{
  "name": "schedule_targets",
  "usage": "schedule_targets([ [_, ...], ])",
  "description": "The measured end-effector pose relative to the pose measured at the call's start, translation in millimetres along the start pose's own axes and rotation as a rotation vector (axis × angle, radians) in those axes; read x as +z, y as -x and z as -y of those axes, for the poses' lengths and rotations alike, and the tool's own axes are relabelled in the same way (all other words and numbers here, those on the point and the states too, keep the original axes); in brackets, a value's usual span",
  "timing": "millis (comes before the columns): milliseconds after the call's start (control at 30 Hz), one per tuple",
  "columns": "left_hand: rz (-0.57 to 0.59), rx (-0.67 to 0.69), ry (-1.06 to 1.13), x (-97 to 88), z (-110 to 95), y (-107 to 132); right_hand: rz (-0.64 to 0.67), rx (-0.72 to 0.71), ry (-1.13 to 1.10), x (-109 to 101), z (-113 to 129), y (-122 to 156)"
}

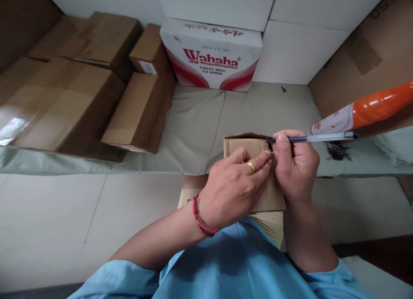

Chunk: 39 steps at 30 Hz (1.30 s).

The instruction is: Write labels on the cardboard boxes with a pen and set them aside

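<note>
Status: box (272, 195) is over the lap at the near edge of the cloth-covered bench (200, 118), far end gapping along its edge. Right hand (295, 165) has a tight pinch grip on the pen (325, 137), writing end pointing left, at a ragged hole (269, 143) in the box's far right corner. Can't tell how deep the tip sits. Left hand (237, 183) lies across the top face, fingers together, fingertips just near side of the hole. Can't tell if that grip is pinching anything. Thin pale strand (272, 151) beside the pen tip; string or torn fibre, too small to call.

Progress, my read: hole is made, card around it is rough. Rest of the top face looks whole where the left hand doesn't cover it. With the tip at the hole, I'd call work at that corner unfinished. Amount left: can't judge from this view.

Around it: white carton (211, 56) far side, brown boxes (80, 92) left, orange bottle (380, 103) right, dark clump (338, 150) just near side of the bottle.
</note>
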<state>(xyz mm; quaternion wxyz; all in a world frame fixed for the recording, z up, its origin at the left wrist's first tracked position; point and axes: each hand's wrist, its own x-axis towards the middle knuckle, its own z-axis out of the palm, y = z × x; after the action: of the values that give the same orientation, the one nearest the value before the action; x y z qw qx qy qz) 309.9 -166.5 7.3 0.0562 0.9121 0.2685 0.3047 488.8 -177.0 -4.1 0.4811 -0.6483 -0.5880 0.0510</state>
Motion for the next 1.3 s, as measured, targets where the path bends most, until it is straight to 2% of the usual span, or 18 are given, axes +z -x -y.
schedule_targets([
  [500, -0.049, -0.012, 0.042, 1.9, -2.2, 3.2, 0.011, -0.042, 0.021, -1.3, 2.1, 0.8],
  [733, -0.014, -0.034, 0.045, 4.3, -2.7, 5.2, -0.003, -0.005, -0.016, -0.1, 0.1, 5.0],
  [900, -0.002, -0.041, 0.046, 3.6, -2.6, 4.9, -0.063, -0.019, -0.055, 0.9, 1.0, 6.0],
  [1100, -0.007, -0.046, 0.038, 3.8, -1.5, 3.6, 0.008, -0.003, -0.016, 0.9, 2.7, 1.7],
  [1300, 0.001, -0.048, 0.049, 5.5, -1.2, 3.5, -0.001, -0.001, -0.004, 0.3, -0.3, 2.1],
])
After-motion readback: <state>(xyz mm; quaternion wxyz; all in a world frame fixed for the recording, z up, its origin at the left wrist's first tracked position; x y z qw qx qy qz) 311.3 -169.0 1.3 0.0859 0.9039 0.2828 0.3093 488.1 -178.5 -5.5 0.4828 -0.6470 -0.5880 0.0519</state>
